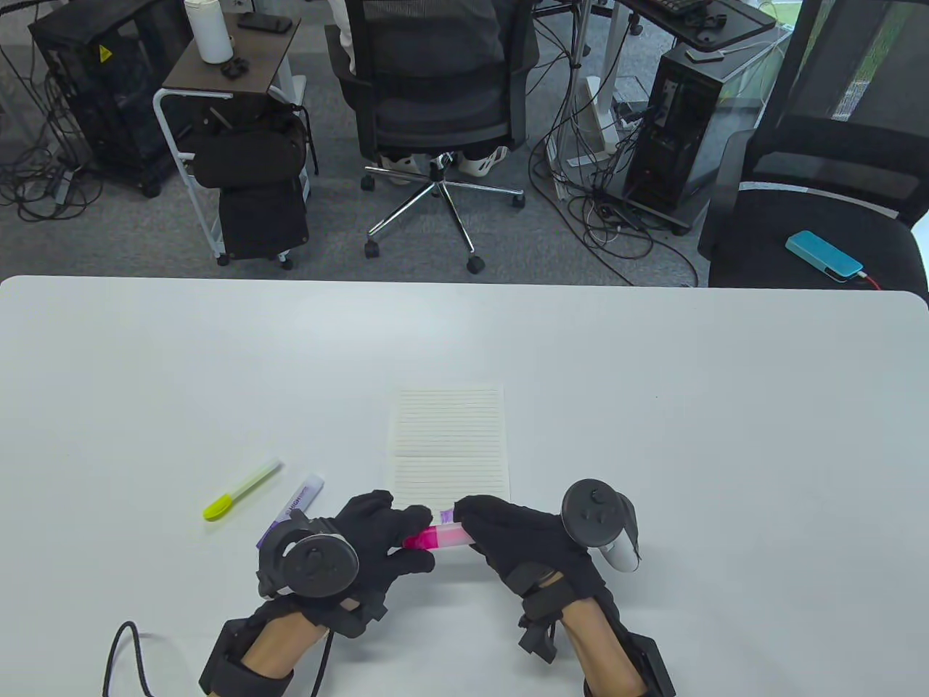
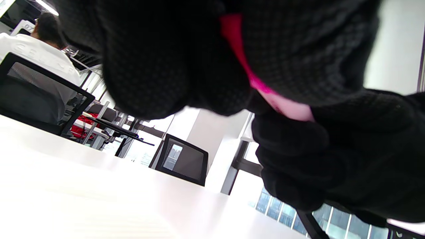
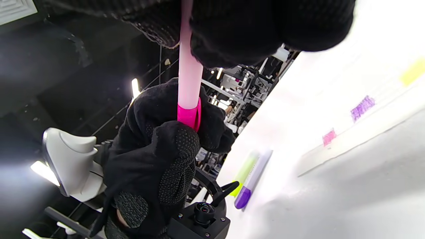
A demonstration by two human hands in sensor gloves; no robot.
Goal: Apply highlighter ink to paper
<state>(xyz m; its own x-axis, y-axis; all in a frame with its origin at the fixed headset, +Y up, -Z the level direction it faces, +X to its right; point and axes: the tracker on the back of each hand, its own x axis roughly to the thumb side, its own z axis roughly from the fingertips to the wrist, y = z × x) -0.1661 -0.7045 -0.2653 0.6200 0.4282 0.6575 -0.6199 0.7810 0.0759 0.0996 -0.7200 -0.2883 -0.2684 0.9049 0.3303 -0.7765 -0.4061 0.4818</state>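
White desk (image 1: 218, 363) carries the paper (image 1: 448, 439) at frame centre. Below it, left hand (image 1: 377, 541) grips the pink highlighter's (image 1: 443, 537) cap end, right hand (image 1: 519, 541) its barrel. A jerky uncapping could streak gloves or skid the paper.

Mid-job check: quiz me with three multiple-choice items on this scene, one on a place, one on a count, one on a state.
1. Where does the yellow highlighter lie?
A. on the paper
B. left of the paper
C. in the right hand

2. How many highlighters are in view?
A. one
B. two
C. three

3. How is the pink highlighter held?
A. both hands grip it
B. left hand only
C. it lies free on the table

Answers:
1. B, it lies on the table left of the lined paper.
2. C, yellow, purple and pink.
3. A, the left hand and right hand each grip an end.
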